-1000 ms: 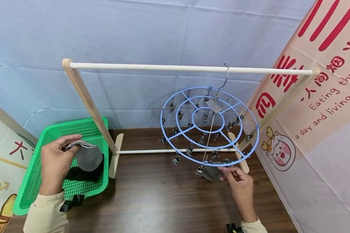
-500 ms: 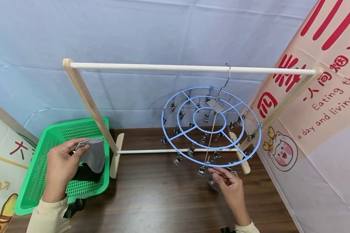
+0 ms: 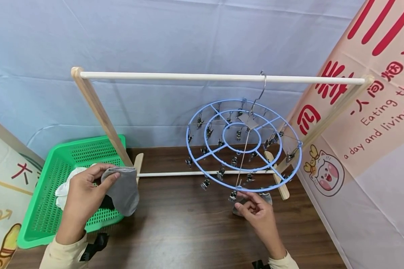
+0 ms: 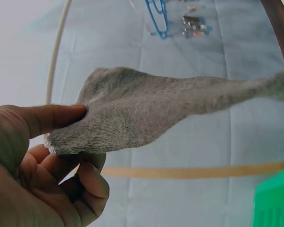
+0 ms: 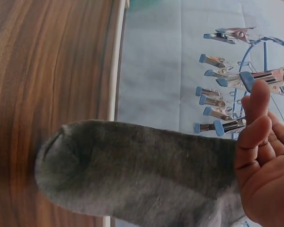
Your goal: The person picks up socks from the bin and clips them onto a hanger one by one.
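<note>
Fingers of left hand (image 3: 87, 194) pinch grey knit sock (image 3: 124, 192), left of round blue hanger (image 3: 216, 151). Right hand (image 3: 260, 213), fingers bent, beside silver metal clip (image 3: 233, 195) at hanger's near rim; grip unclear.

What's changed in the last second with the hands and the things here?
The left hand moved right, still pinching its grey sock, exposing white cloth in the basket. The right hand shifted left, nearer a front clip. Basket, rack and blue ring hanger stayed essentially put.
</note>
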Demonstrator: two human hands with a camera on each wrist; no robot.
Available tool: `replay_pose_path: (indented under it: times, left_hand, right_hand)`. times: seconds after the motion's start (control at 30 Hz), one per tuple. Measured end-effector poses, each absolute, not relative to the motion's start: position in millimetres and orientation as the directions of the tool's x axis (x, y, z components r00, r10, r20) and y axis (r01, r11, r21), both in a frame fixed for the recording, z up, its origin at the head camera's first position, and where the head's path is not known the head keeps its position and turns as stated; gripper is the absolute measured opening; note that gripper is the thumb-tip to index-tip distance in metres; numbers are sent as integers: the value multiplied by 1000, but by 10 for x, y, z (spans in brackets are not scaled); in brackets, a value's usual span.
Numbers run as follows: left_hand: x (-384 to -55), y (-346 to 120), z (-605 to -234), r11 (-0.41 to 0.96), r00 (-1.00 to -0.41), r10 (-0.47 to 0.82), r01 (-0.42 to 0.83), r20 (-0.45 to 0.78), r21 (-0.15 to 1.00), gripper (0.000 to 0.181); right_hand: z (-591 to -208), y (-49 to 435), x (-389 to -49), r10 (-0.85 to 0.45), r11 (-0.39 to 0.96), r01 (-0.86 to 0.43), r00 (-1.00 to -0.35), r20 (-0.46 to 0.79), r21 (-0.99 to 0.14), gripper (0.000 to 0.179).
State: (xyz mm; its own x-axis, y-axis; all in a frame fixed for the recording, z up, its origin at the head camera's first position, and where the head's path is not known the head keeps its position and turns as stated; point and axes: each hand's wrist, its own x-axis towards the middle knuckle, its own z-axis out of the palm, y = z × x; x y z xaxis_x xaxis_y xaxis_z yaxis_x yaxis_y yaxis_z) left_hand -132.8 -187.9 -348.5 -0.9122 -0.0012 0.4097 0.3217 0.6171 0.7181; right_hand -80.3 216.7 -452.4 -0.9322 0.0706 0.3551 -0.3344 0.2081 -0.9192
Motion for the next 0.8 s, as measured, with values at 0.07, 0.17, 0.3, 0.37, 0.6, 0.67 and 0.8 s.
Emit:
replay_pose_path:
  times: [0.07,0.17,0.3,0.37,0.6,0.67,0.8]
  left_hand:
    - [-1309,-1839,-3492,601,-915,21,334,404,726,12]
    - [-1290,-1780,-3495,576,-917,40,346,397,740,12]
    - [-1280,-1709,-3482,556,-916,68,363,395,748,13]
    - [-1279,-1673,-3481,554,-916,86,372,393,745,12]
    - [-1267,-1525,-3523,543,-914,137,392,383,743,11]
    - [-1270,-1483,-3541,535,-914,146,396,380,747,11]
    - [-1286,-1403,-3565,532,-919,160,387,359,753,11]
  right_hand:
    - [-4514,2134,-805,78,221,-324,-934,348,-920,36]
    - [-4505,2100,-811,83,265,-286,-945,317,-921,34]
    - [-4364,2019,-784,88,327,-259,-949,302,-909,31]
    - [-4271,1976,-767,89,341,-268,-945,314,-901,28]
    - [-4148,1926,-761,90,345,-280,-940,329,-896,21]
    - [-4137,1924,-766,91,366,-283,-937,336,-887,19]
    - [-4128,1926,-773,89,413,-287,-932,352,-865,16]
